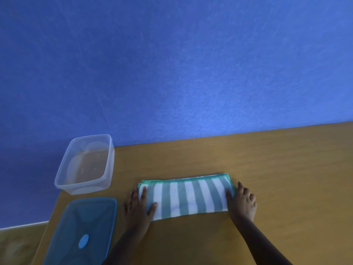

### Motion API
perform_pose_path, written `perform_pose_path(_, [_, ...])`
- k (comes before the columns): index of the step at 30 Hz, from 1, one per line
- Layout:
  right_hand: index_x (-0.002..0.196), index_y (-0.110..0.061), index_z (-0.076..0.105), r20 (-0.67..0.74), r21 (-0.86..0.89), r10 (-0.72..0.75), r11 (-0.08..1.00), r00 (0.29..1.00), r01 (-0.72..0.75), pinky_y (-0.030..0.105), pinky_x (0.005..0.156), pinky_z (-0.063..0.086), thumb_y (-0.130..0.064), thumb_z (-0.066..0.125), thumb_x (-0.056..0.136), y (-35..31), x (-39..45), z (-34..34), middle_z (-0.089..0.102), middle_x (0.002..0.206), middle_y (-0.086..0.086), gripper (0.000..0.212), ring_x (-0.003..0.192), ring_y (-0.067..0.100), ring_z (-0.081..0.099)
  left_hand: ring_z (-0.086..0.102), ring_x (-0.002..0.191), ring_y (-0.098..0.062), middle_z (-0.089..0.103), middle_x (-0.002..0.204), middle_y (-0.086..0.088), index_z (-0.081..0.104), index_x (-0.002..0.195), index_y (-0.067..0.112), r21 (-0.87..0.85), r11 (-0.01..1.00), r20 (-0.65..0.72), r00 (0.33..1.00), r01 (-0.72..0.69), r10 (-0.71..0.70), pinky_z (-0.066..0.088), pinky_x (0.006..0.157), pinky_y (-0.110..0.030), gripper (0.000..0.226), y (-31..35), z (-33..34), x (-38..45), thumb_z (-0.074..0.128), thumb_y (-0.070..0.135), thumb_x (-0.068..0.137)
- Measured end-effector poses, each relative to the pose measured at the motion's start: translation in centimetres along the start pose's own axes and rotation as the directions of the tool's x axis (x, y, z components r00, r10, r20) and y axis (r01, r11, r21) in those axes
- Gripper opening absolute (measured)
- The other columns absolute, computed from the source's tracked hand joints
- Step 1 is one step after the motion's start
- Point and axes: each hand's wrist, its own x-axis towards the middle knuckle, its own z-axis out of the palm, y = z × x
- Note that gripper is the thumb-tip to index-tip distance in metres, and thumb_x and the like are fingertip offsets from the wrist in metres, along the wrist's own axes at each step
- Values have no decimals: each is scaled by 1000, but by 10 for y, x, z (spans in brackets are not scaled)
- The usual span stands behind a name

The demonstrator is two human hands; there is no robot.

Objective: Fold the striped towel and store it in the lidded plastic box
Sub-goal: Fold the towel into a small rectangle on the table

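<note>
Nearest, the lid lies off the box, left of the left hand. Both hands lie flat with fingers spread, left hand and right hand pinning opposite ends of the folded towel on the table, likely squaring it. Farther left, the box stands open, ready.

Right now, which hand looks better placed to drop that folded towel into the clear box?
Probably the left hand. It rests on the striped towel's left end, the end nearest the open clear box, which stands to the left. The right hand sits at the far end and would have to cross over.
</note>
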Motion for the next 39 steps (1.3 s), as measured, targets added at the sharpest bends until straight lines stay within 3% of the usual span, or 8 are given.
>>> perform_pose_path(8, [131,-10,42,131,-103,88,992,987,-75,41,100,34,-51,39,92,-6,6,-9,46,133,15,58,124,32,39,36,135,-34,40,145,-16,40,137,16,-48,999,33,999,9,-7,28,108,-52,105,-6,-6,-29,-19,73,71])
perform_pose_path(13, [126,-8,45,275,18,176,982,945,-188,44,102,31,-33,49,84,-25,14,-25,47,131,16,49,122,32,42,47,126,-36,52,135,-18,48,132,14,-44,998,52,998,48,-46,36,101,-56,100,-1,-10,-31,-15,69,78])
perform_pose_path(16, [114,-11,43,229,157,121,975,966,-159,42,95,34,-21,52,80,-35,9,-32,55,121,12,37,109,31,53,47,126,-36,53,134,-18,47,133,13,-38,998,61,997,42,-39,36,101,-54,99,-2,-10,-30,-15,68,79])
perform_pose_path(20, [114,-13,40,108,137,-4,990,994,-11,43,90,42,-13,51,80,-47,-5,-33,51,116,12,36,103,33,55,49,124,-36,55,131,-19,48,132,12,-26,999,56,998,40,-38,39,99,-54,95,-3,-9,-31,-13,64,82])
perform_pose_path(27, [121,-12,40,-19,36,-300,953,954,301,40,87,45,-33,52,89,-68,-23,-31,55,117,10,41,103,31,58,42,131,-34,47,140,-16,42,136,15,-3,1000,30,999,19,-19,35,104,-52,99,-5,-9,-33,-18,67,77])
perform_pose_path(33, [106,-13,45,-23,335,-323,889,946,312,34,65,45,-34,44,94,-80,-23,-25,70,94,13,25,83,34,65,47,126,-34,52,135,-16,47,133,13,-9,1000,46,999,27,-26,39,99,-53,93,-3,-13,-34,-13,63,83])
perform_pose_path(35, [106,-8,49,-61,499,-314,813,948,301,34,66,46,-22,47,94,-81,-20,-20,66,100,17,18,78,30,61,47,127,-34,52,135,-16,46,133,14,-10,1000,47,999,23,-23,39,100,-52,92,-3,-13,-35,-13,62,83])
perform_pose_path(39, [118,-7,52,-138,452,-372,801,918,393,26,76,41,-9,54,90,-70,-13,-6,48,121,15,28,89,22,55,54,120,-34,58,129,-16,51,130,13,3,999,58,998,35,-35,43,95,-53,83,-5,-13,-34,-6,57,89])
